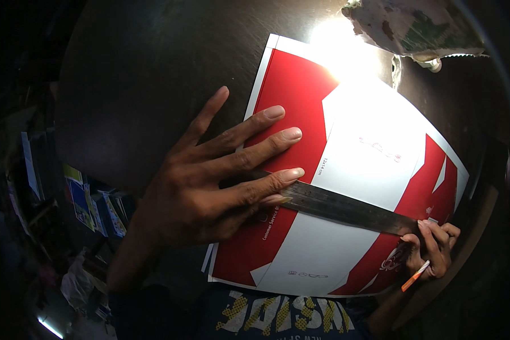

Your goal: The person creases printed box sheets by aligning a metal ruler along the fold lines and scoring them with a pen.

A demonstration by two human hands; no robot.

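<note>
Head: red-and-white printed sheet (360, 175)

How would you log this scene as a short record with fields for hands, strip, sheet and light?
Left hand: spread over sheet and strip's left part
Right hand: gripping strip's right end; orange-and-white stick juts from it
Strip: dark, laid across sheet
Sheet: red and white, printed, on dark table
Light: bright glare on sheet's upper part
</note>
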